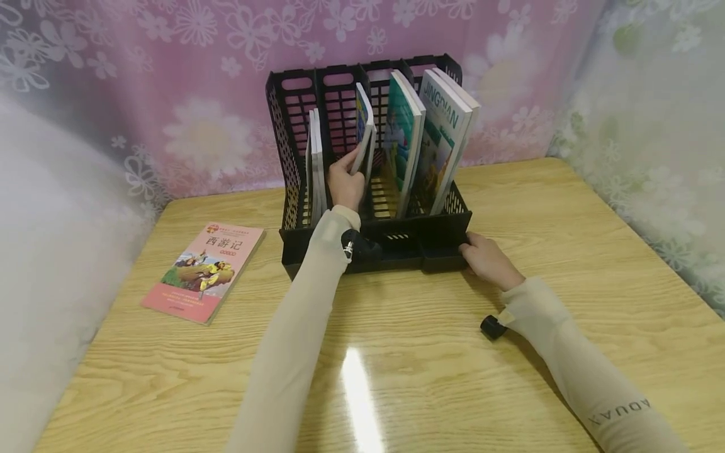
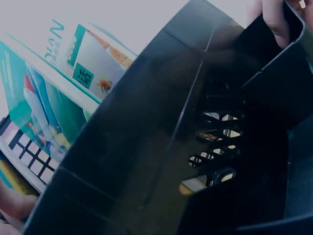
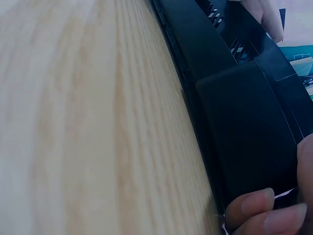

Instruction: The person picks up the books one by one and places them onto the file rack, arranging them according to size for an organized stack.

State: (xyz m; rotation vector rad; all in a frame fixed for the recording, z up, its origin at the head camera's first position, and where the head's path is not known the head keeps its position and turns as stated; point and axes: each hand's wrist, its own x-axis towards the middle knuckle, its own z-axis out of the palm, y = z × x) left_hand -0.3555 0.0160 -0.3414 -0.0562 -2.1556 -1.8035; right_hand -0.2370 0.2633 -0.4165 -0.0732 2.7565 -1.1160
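Observation:
A black book rack with several compartments stands on the table. My left hand reaches over its front edge and pinches a thin book with a blue cover, upright and slightly tilted in the second compartment from the left. In the left wrist view only a little of the left hand shows at the lower left. My right hand grips the rack's front right corner; in the right wrist view its fingers curl at the end of the small front tray.
Thin books stand in the leftmost compartment. A teal book and a thick JINGDIAN book lean in the right compartments. A pink book lies flat on the wooden table, left of the rack. A flowered curtain hangs behind.

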